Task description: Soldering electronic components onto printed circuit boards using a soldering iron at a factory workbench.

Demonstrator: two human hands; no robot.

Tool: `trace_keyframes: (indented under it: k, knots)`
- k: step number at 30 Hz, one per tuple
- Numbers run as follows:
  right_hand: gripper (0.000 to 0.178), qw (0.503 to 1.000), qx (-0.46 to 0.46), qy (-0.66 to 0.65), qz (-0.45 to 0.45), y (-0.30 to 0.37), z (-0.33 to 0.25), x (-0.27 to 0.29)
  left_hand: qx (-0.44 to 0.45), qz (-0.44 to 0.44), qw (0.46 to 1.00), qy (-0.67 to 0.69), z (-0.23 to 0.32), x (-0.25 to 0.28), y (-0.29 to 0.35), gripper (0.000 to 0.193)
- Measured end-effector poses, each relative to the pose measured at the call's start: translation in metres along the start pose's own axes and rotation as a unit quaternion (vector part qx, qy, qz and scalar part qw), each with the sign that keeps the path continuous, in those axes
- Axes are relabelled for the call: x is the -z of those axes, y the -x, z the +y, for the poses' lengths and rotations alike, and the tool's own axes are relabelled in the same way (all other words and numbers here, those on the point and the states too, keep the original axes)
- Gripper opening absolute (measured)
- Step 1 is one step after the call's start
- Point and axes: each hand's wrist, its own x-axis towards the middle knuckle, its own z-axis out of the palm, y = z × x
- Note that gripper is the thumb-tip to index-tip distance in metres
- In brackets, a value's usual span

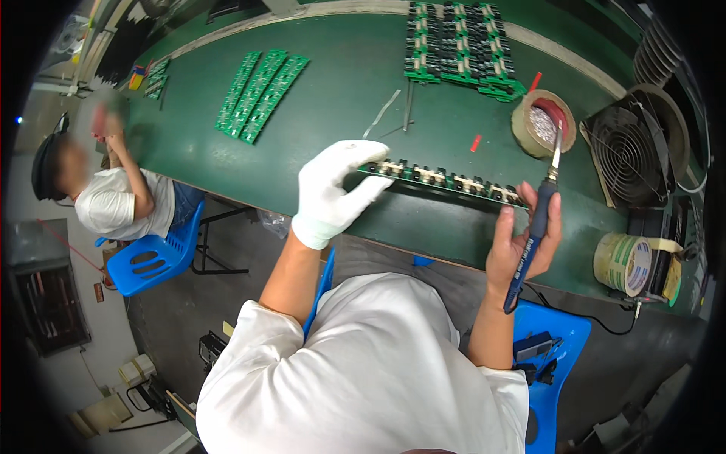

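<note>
My left hand (333,189), in a white glove, grips the left end of a long narrow green circuit board (446,182) that carries a row of black and cream components. The board is held level above the near edge of the green workbench (340,83). My bare right hand (522,242) touches the board's right end and holds a blue-handled soldering iron (535,234) upright, its metal tip pointing up toward a roll of brown tape (543,123).
Three green board strips (261,94) lie at the back left, and a stack of populated boards (461,47) at the back centre. A black fan (635,155) and a tape roll (626,262) stand at the right. Another person (113,197) sits on a blue chair at the left.
</note>
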Motion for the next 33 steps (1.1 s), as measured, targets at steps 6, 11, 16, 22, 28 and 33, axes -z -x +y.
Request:
trace_keyframes:
  k: [6,11,16,22,28,33]
  knots:
    - [0.066,1.0,0.02,0.009,0.0,0.0,0.004,-0.002,-0.016,0.008,1.0,0.018,0.003,0.001,0.0,0.034]
    - [0.066,0.999,0.027,0.018,-0.002,-0.002,0.007,-0.002,-0.015,0.01,1.0,0.024,0.008,0.001,-0.001,0.034]
    - [0.067,0.999,0.028,0.024,-0.001,-0.003,0.006,-0.002,-0.009,0.006,0.999,0.03,0.019,0.005,-0.002,0.034]
    - [0.068,0.999,0.032,0.035,-0.001,-0.004,0.004,-0.002,-0.017,0.009,0.999,0.033,0.021,0.007,-0.002,0.036]
    - [0.068,0.998,0.043,0.041,0.005,-0.004,0.006,-0.002,-0.01,0.009,0.999,0.033,0.012,0.003,-0.002,0.037]
    - [0.068,0.998,0.041,0.049,0.0,-0.005,0.003,-0.002,0.006,-0.008,1.0,0.02,0.01,0.002,0.0,0.037]
